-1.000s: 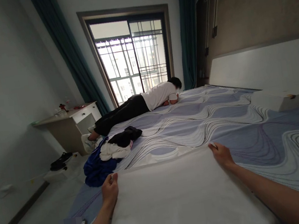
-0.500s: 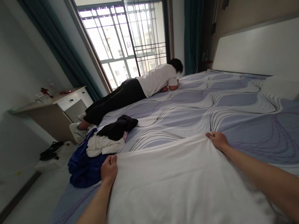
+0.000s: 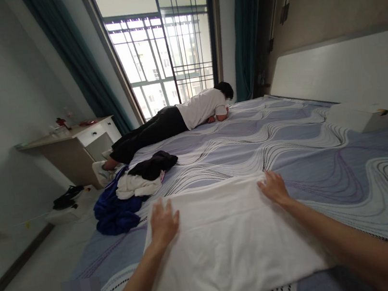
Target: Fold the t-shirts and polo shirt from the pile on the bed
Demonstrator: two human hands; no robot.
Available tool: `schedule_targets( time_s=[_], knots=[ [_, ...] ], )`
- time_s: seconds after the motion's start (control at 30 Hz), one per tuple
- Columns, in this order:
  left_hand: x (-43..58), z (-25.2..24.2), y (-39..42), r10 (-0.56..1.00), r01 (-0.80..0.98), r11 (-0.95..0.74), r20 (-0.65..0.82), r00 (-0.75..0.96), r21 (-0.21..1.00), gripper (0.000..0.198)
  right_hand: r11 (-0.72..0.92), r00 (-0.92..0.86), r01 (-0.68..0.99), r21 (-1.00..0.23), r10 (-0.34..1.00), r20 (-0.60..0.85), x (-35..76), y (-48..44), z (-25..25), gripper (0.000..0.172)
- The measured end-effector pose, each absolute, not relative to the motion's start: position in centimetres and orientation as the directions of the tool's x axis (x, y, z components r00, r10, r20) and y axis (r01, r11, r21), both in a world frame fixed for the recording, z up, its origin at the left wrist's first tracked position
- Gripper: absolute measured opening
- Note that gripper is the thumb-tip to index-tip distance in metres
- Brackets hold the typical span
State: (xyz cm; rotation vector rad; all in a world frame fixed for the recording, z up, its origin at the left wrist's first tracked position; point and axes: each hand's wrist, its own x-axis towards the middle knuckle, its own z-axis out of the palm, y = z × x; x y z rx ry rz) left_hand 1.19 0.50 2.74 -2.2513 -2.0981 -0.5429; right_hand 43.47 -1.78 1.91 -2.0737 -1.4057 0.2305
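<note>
Bed (image 3: 314,166), wavy print: white cloth (image 3: 229,232) flat on it, bed showing past near edge. L hand (image 3: 164,222) & R hand (image 3: 274,188) on cloth, fingers spread, nr far corners. Clothes (image 3: 135,188) just off far L corner; wide bed stretch R, white box (image 3: 361,118) beyond.

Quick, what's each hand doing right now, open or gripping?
Left hand: open, fingers spread at the white cloth's far left corner.
Right hand: open, fingers apart at its far right corner.
</note>
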Motion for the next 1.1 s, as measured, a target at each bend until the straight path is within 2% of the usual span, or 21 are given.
schedule_targets(
  time_s=[0.03, 0.1, 0.13, 0.2, 0.37, 0.5, 0.73, 0.93, 1.1],
  knots=[
    [3.4, 2.7, -0.4, 0.953, 0.959, -0.222, 0.248, 0.174, 0.179, 0.058, -0.197, 0.328, 0.872, -0.448, 0.915, 0.235, 40.6, -2.4, 2.0, 0.063],
    [7.4, 2.4, -1.4, 0.922, 0.914, -0.378, 0.15, 0.357, 0.145, 0.058, 0.0, 0.052, 0.953, -0.302, 0.985, 0.163, 34.8, -3.4, 1.7, 0.065],
    [8.9, 2.2, -1.5, 0.917, 0.907, -0.397, 0.098, 0.387, 0.138, 0.058, 0.062, -0.037, 0.957, -0.283, 0.995, 0.092, 32.2, -3.7, 1.4, 0.067],
    [10.9, 1.8, -1.1, 0.929, 0.92, -0.37, 0.025, 0.37, 0.128, 0.06, 0.073, -0.066, 0.96, -0.27, 0.997, 0.037, 28.6, -3.8, 0.9, 0.071],
    [10.7, 1.6, 2.0, 0.939, 0.931, -0.342, 0.008, 0.344, 0.126, 0.059, -0.001, -0.006, 0.964, -0.265, 1.0, -0.023, 27.7, -1.0, 0.8, 0.075],
    [8.2, 1.4, 4.4, 0.965, 0.956, -0.261, 0.018, 0.261, 0.132, 0.059, -0.014, 0.006, 0.973, -0.232, 0.999, -0.034, 30.9, 1.5, 0.8, 0.071],
    [-1.7, 1.2, 5.9, 0.999, 0.989, -0.034, -0.003, 0.035, 0.145, 0.062, -0.251, 0.249, 0.956, -0.154, 0.968, -0.031, 41.4, 1.7, -0.4, 0.068],
    [-7.3, 1.3, 2.1, 0.998, 0.961, 0.037, 0.03, -0.047, 0.275, 0.072, -0.335, 0.346, 0.922, -0.195, 0.938, 0.028, 47.9, -2.0, -1.5, 0.071],
    [-8.5, 1.9, -5.5, 0.975, 0.914, 0.118, 0.129, -0.181, 0.388, 0.06, -0.333, 0.344, 0.918, -0.214, 0.939, 0.015, 49.5, -8.6, -2.0, 0.069]
  ],
)
